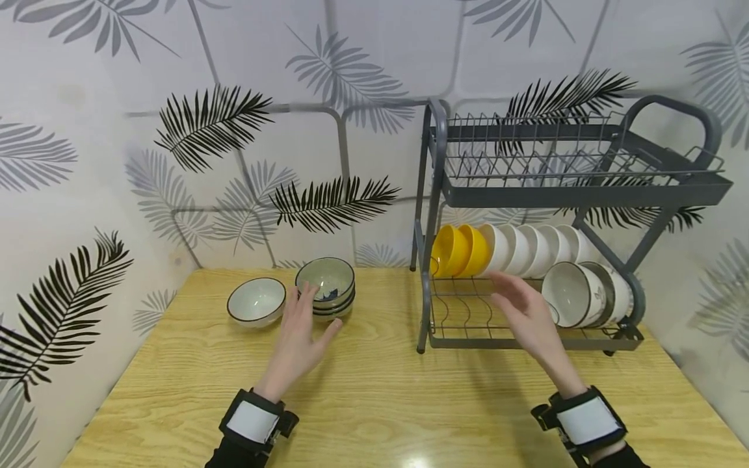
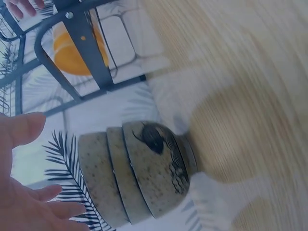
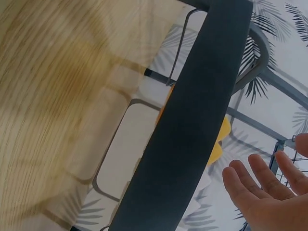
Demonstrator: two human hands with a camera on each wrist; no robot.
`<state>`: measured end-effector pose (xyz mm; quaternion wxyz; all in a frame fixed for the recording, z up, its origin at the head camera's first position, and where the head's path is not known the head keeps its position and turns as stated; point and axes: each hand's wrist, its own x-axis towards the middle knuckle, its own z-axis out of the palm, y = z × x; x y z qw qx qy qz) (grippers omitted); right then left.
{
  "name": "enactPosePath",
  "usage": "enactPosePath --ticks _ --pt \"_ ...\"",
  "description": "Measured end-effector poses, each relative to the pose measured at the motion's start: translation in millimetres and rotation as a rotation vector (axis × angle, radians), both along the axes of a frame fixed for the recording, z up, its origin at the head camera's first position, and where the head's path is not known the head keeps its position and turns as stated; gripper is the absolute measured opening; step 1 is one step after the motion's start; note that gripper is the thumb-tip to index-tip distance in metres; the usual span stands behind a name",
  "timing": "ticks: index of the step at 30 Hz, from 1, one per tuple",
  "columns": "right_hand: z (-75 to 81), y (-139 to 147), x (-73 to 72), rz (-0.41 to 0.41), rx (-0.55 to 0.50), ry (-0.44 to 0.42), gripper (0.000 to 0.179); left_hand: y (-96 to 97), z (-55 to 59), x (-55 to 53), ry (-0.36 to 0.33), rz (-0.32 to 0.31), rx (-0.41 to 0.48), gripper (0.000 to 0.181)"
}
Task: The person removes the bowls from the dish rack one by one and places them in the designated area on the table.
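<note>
Stacked bowls (image 2: 139, 175) have room toward rack's (image 1: 526, 196) edge; left grip (image 1: 300, 335), right grip (image 1: 525, 313) parted, empty.

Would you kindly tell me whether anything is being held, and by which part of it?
Nothing is held: the left grip is empty near the stacked bowls, and the right grip is empty by the dish rack.

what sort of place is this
Probably a kitchen-style corner, perhaps a staged one: a two-tier dish rack holds yellow bowls and white bowls, and stacked speckled bowls stand on a wood-grain tabletop.
</note>
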<state>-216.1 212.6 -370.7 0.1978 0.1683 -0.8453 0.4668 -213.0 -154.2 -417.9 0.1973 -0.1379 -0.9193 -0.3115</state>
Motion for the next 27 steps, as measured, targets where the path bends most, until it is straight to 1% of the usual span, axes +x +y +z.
enactPosePath --ticks 3,7,9,14,16,20,27 --pt "-1.6 4.6 -1.5 -0.019 0.035 0.0 0.037 5.5 -0.7 3.0 -0.001 -0.033 0.013 0.074" --pt "-2.3 9.9 -2.6 -0.025 0.053 -0.002 0.037 11.9 -2.3 5.8 -0.004 -0.084 0.039 0.073" --pt "-2.5 12.6 -2.7 -0.036 0.071 -0.002 0.037 14.6 -3.2 6.6 -0.009 -0.097 0.052 0.072" --pt "-2.2 20.3 -4.1 -0.079 0.127 0.001 0.038 20.4 -2.0 11.4 -0.055 -0.123 0.101 0.072" --pt "-1.1 23.2 -4.7 -0.095 0.142 0.006 0.038 22.5 -0.7 13.3 -0.054 -0.146 0.125 0.072" --pt "0.0 28.7 -6.6 -0.107 0.173 0.036 0.038 26.3 0.6 16.0 -0.034 -0.21 0.185 0.071" --pt "-4.3 42.5 -15.7 -0.145 0.263 0.113 0.038 34.1 2.7 22.5 -0.091 -0.316 0.304 0.071"
